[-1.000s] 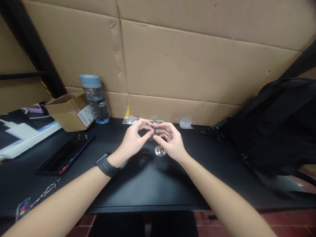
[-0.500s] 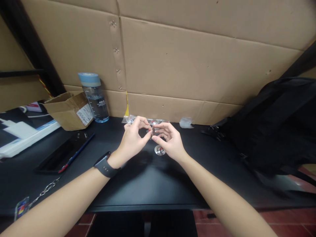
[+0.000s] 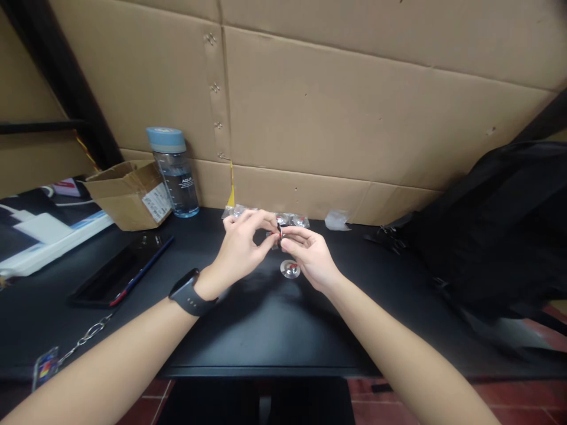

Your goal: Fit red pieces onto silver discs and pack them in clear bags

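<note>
My left hand (image 3: pixel 241 248), with a dark watch on its wrist, and my right hand (image 3: pixel 310 254) meet above the black desk (image 3: pixel 266 319). Both pinch a small shiny metal part (image 3: pixel 280 229) between their fingertips; it is too small to name. A round silver disc with a red mark (image 3: pixel 290 269) lies on the desk just below my right hand. Small clear plastic bags with shiny parts (image 3: pixel 266 215) lie behind my hands, against the cardboard.
A blue-lidded water bottle (image 3: pixel 173 171) and an open cardboard box (image 3: pixel 128 193) stand at the back left. A dark phone (image 3: pixel 117 270) and a key chain (image 3: pixel 66 353) lie at left. A black backpack (image 3: pixel 496 224) fills the right side. Cardboard sheets (image 3: pixel 354 106) wall the back.
My hands have stayed together on the small part, with the fingers shifting slightly. The view has moved a little to the left.
</note>
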`<state>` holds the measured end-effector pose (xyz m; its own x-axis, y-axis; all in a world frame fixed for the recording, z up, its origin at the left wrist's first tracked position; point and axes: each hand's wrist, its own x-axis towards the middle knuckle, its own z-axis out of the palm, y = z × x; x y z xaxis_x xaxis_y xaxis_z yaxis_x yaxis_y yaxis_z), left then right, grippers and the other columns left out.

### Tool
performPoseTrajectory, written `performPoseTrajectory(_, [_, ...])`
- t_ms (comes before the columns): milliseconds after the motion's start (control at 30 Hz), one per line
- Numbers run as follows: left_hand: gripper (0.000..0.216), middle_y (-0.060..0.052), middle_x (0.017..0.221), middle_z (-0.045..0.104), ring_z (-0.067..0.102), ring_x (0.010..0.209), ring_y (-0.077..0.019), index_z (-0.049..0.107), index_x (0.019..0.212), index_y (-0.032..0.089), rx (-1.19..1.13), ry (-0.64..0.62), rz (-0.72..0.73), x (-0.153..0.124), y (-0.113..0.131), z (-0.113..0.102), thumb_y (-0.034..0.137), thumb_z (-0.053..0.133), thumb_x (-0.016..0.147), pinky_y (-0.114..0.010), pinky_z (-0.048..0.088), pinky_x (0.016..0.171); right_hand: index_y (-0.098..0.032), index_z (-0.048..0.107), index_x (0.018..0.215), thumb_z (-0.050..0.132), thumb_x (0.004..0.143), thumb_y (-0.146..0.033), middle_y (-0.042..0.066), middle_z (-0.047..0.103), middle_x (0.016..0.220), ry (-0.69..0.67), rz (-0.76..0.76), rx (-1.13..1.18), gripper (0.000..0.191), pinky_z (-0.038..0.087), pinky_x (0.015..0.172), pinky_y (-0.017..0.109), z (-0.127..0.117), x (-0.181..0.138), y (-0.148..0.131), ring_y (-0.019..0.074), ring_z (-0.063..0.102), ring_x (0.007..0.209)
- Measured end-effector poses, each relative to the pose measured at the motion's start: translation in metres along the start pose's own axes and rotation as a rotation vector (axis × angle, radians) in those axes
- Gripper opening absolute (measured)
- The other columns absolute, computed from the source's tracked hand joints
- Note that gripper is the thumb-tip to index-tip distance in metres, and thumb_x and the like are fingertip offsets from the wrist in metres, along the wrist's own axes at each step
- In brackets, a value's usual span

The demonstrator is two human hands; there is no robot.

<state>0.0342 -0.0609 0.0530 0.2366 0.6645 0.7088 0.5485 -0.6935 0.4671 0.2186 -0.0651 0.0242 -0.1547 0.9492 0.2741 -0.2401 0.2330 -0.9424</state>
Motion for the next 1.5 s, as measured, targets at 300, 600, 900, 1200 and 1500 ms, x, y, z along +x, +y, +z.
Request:
performPoseTrajectory(300, [0.012,-0.003,0.093,0.071,0.071,0.093,-0.0208,0.059,0.093,0.022,-0.420,0.001,-0.114,0.002,-0.005,0.010,0.026,0.070,0.089,-0.034,0.053,0.091,-0.023,0.076,0.106,0.090,0.071,-0.032,0.007,0.077,0.113,-0.009,-0.018,-0.004,0.038,0.056,0.104,0.045,-0.004,0.001,0.000,0.0247,0.072,0.110])
performPoseTrajectory(600, [0.030,-0.003,0.090,0.073,0.075,0.091,-0.0216,0.055,0.097,0.021,-0.699,0.001,-0.374,0.000,-0.009,0.019,0.029,0.079,0.080,-0.033,0.056,0.087,-0.021,0.075,0.091,0.094,0.063,-0.030,0.008,0.075,0.121,0.023,-0.056,-0.036,0.035,0.058,0.102,0.046,-0.002,0.001,-0.004,0.0264,0.072,0.111])
performPoseTrajectory(900, [0.034,-0.002,0.083,0.076,0.075,0.084,-0.0210,0.053,0.099,0.021,-0.737,-0.008,-0.426,-0.002,-0.007,0.022,0.027,0.080,0.079,-0.037,0.056,0.089,-0.019,0.075,0.088,0.081,0.081,-0.038,0.008,0.074,0.117,0.017,-0.094,-0.109,0.021,0.058,0.093,0.040,-0.007,0.005,0.000,0.0214,0.071,0.097])
performPoseTrajectory(1200, [0.037,-0.005,0.108,0.076,0.070,0.112,-0.0230,0.052,0.122,0.024,-0.479,-0.120,-0.168,-0.002,-0.009,0.016,0.034,0.068,0.091,-0.042,0.044,0.106,-0.021,0.067,0.091,0.059,0.098,-0.041,0.010,0.058,0.135,-0.145,-0.241,-0.607,0.023,0.049,0.102,0.039,-0.017,0.006,-0.009,0.0246,0.056,0.127])
performPoseTrajectory(1500, [0.020,0.001,0.101,0.079,0.070,0.103,-0.0243,0.079,0.093,0.030,-0.063,-0.311,-0.134,0.000,-0.016,0.014,0.048,0.074,0.085,-0.037,0.044,0.093,-0.021,0.064,0.092,0.053,0.101,-0.033,0.008,0.057,0.136,-0.131,-0.279,-0.782,0.018,0.038,0.110,0.042,-0.017,0.005,-0.004,0.0236,0.049,0.133])
